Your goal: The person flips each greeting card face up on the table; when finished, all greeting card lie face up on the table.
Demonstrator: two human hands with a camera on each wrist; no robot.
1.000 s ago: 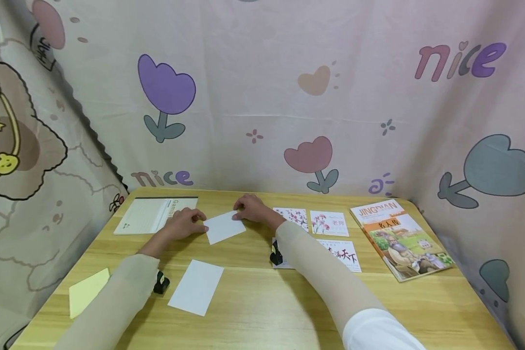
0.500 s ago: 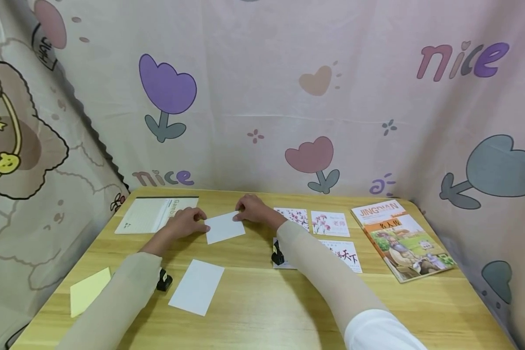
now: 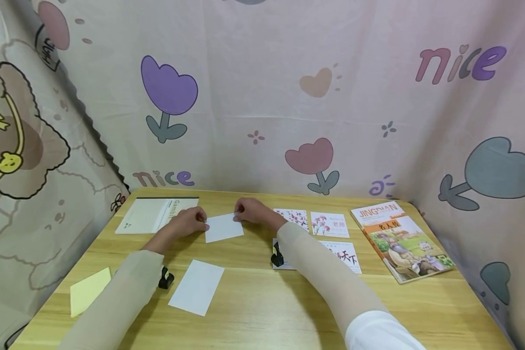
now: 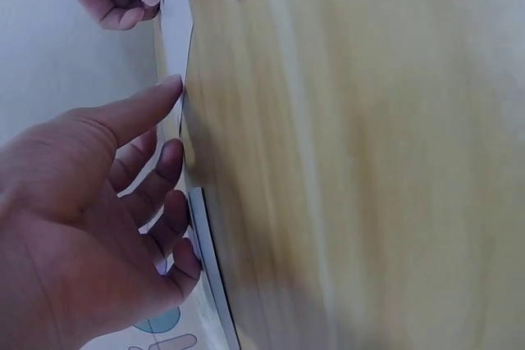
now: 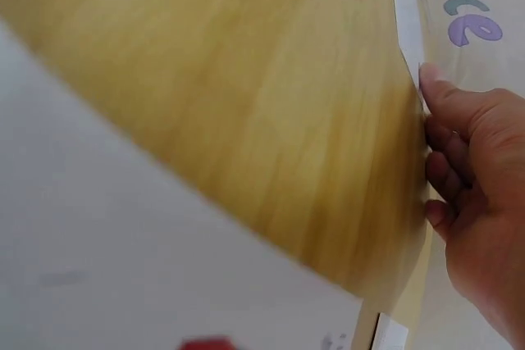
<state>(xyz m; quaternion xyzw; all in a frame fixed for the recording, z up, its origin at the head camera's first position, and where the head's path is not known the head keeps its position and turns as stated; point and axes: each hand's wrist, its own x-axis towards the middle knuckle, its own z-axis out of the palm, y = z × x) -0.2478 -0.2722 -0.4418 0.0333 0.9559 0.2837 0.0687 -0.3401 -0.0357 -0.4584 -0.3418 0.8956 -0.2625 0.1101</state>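
**Two hands on one white card**

The left hand [image 3: 188, 221] pinches the left edge of a small white card [image 3: 223, 227] lying far back on the wooden surface [image 3: 267, 301] (beside a notebook [image 3: 150, 215]). The right hand [image 3: 251, 211] pinches its far right corner.

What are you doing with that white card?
A person sits at a wooden table. The left hand and right hand each pinch an end of a small white card lying flat between them. Another white card lies nearer, with picture cards and a book to the right.
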